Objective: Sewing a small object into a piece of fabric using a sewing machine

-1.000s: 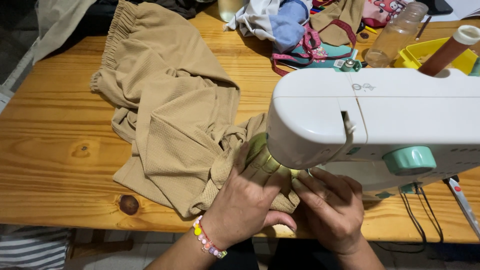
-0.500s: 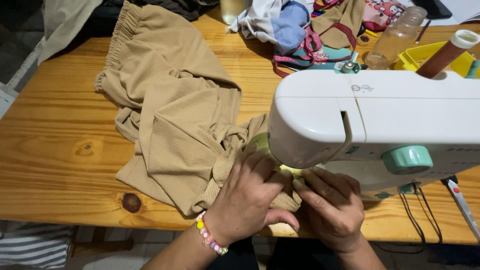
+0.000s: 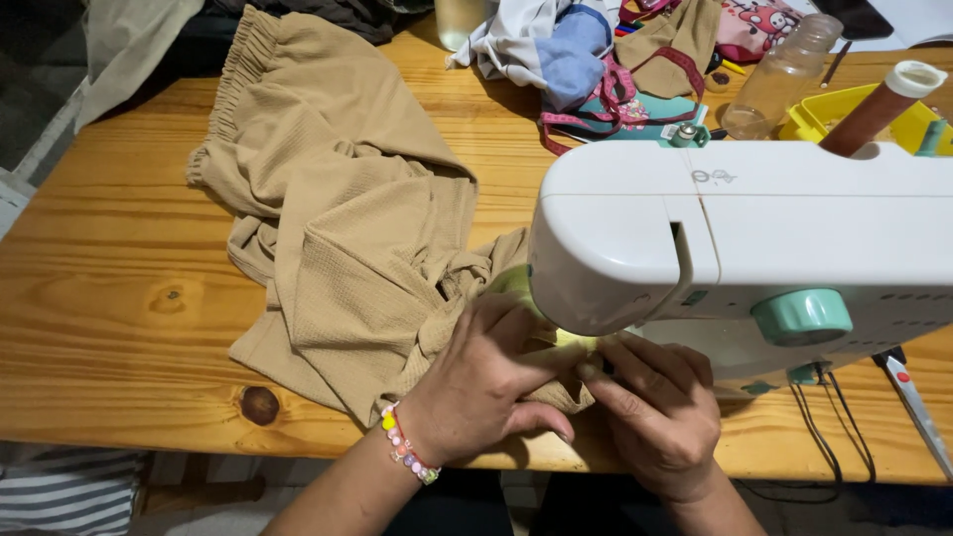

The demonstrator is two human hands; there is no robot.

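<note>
Head view: tan garment [image 3: 347, 238] spread over wooden table [image 3: 109, 298], bunched end tucked under white sewing machine [image 3: 754, 228]. Left hand [image 3: 486, 382], beaded bracelet [image 3: 405, 447] at wrist, flat and open, pressing fabric beside the machine head. Right hand [image 3: 660, 412] fingers curled, pinching cloth beneath the head. Plastic bottle [image 3: 784, 74] and heaped cloth scraps [image 3: 596, 60] beyond.
</note>
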